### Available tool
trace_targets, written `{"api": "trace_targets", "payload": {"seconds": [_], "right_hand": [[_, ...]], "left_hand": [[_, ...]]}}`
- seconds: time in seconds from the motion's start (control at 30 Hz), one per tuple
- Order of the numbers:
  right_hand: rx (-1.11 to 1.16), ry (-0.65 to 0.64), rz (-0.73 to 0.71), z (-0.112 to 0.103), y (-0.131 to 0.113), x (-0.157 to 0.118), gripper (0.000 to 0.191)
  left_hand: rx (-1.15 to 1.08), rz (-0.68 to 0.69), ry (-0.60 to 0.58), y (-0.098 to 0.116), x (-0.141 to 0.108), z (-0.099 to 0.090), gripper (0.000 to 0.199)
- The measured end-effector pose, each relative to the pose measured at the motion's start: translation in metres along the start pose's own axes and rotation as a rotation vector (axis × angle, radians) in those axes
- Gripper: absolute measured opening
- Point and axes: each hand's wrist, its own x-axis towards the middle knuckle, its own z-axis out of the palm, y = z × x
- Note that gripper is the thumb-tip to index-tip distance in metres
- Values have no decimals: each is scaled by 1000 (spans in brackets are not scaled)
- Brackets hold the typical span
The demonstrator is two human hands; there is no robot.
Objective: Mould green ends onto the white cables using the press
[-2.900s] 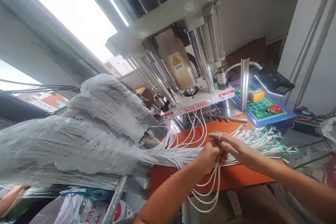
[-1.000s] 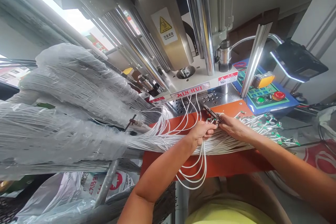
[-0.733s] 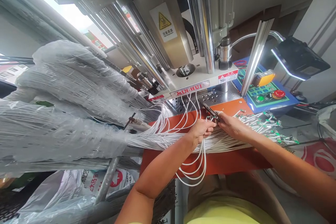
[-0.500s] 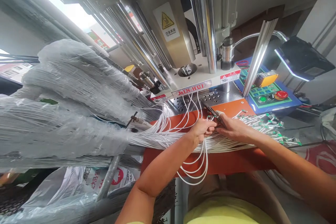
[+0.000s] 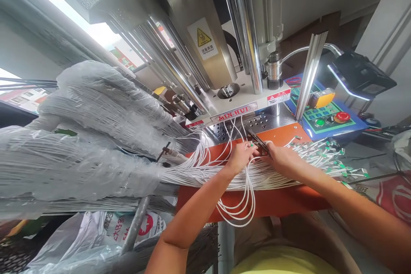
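My left hand point(image 5: 240, 157) has its fingers closed around the ends of a few white cables point(image 5: 249, 205). A small green connector end shows at the fingertips, and the cables hang in loops over the front edge of the orange-red work surface point(image 5: 208, 205). My right hand point(image 5: 284, 159) grips a dark, narrow metal piece point(image 5: 257, 138), which slants up and left toward the press; its exact kind is unclear. The fingertips of both hands are close together. Beneath them lies a thick bundle of white cables point(image 5: 199, 174), with green-tipped ends point(image 5: 334, 158) fanned out at the right.
A press with a MIN-HUI plate point(image 5: 233, 112) and a high-temperature label stands just behind my hands. To the right are a blue control box point(image 5: 353, 126) with a red button and a lit lamp point(image 5: 359, 75). Plastic-wrapped cable bundles point(image 5: 80, 162) fill the left.
My left hand has shifted slightly left, and its fingers have moved a little on the cable ends. The right hand still holds the metal piece. The view has tilted slightly.
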Motion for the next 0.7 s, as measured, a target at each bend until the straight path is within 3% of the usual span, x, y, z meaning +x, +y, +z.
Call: {"api": "trace_targets", "payload": {"seconds": [0.27, 0.4, 0.7], "right_hand": [[-45, 15, 6, 3, -4, 1, 29], [-49, 18, 7, 1, -3, 2, 30], [-69, 54, 4, 4, 0, 0, 31]], "left_hand": [[5, 147, 103, 8, -21, -3, 30], [-52, 136, 143, 11, -21, -1, 24], [-215, 117, 139, 12, -15, -3, 36]]}}
